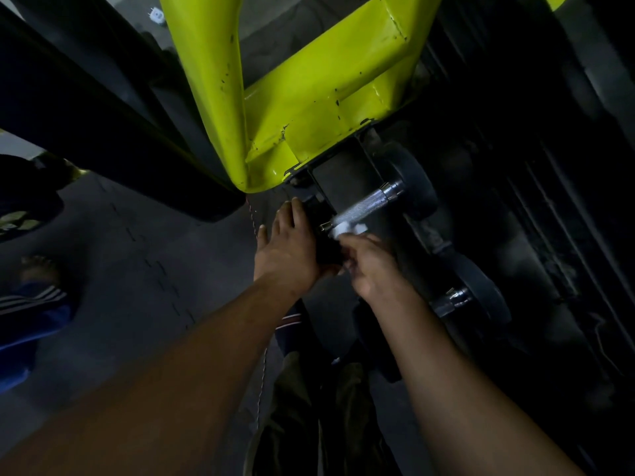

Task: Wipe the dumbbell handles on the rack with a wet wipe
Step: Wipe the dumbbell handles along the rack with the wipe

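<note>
Frame: I see it above and behind the dumbbell.
Wipe: on the handle's near end, under my right hand.
Left hand: beside the dumbbell's near weight, left of the wipe.
Second dumbbell: right of my right hand.

Knurled shiny metal dumbbell handle, glossy chipped yellow-painted metal frame

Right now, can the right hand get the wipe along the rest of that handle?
Probably yes. The right hand holds the wipe at the near end of the handle, and the knurled stretch up to the far weight lies bare. The left hand rests on the near weight, beside the path.
</note>
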`<state>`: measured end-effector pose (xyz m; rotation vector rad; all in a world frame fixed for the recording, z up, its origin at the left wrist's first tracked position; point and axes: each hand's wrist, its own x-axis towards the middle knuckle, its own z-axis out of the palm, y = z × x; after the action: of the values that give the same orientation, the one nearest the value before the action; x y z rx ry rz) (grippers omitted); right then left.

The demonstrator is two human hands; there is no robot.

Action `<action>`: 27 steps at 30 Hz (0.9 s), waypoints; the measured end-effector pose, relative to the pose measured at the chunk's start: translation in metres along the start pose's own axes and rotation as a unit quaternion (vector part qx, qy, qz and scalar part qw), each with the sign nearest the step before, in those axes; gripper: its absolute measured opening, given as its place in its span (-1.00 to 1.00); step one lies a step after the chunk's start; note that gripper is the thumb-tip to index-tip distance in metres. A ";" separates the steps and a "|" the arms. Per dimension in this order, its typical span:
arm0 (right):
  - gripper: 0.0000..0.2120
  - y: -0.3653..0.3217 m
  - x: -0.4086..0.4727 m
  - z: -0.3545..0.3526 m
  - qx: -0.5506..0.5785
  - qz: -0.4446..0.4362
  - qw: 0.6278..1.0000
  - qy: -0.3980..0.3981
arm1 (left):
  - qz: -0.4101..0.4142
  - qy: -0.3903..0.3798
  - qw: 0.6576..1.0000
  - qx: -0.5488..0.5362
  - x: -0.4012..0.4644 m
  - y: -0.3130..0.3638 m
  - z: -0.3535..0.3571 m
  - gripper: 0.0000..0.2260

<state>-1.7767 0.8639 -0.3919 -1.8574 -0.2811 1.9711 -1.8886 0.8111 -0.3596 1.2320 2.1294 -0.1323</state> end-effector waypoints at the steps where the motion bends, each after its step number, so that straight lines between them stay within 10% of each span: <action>1: -0.83 0.004 -0.003 0.001 -0.029 0.002 0.999 -0.013 | -0.001 0.002 1.000 -0.002 0.000 0.000 0.000 0.30; 10: -0.80 -0.014 0.001 -0.004 0.174 -0.198 0.956 0.131 | -0.005 0.002 1.000 -0.006 -0.001 0.001 0.000 0.31; 14: -0.86 -0.009 0.011 -0.012 -0.036 -0.308 0.936 0.166 | -0.007 0.000 1.000 -0.009 -0.002 0.001 0.000 0.31; 19: -0.66 0.001 0.003 -0.020 -0.385 -0.491 0.769 0.137 | -0.004 0.009 1.000 -0.009 -0.003 0.002 -0.001 0.29; 27: -0.61 -0.031 -0.011 -0.002 -0.708 -0.404 0.563 0.137 | -0.009 0.012 1.000 -0.023 -0.003 0.002 0.001 0.29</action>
<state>-1.7692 0.8869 -0.3690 -1.8862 -2.6048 0.4950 -1.8856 0.8100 -0.3579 1.1947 2.1520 -0.0772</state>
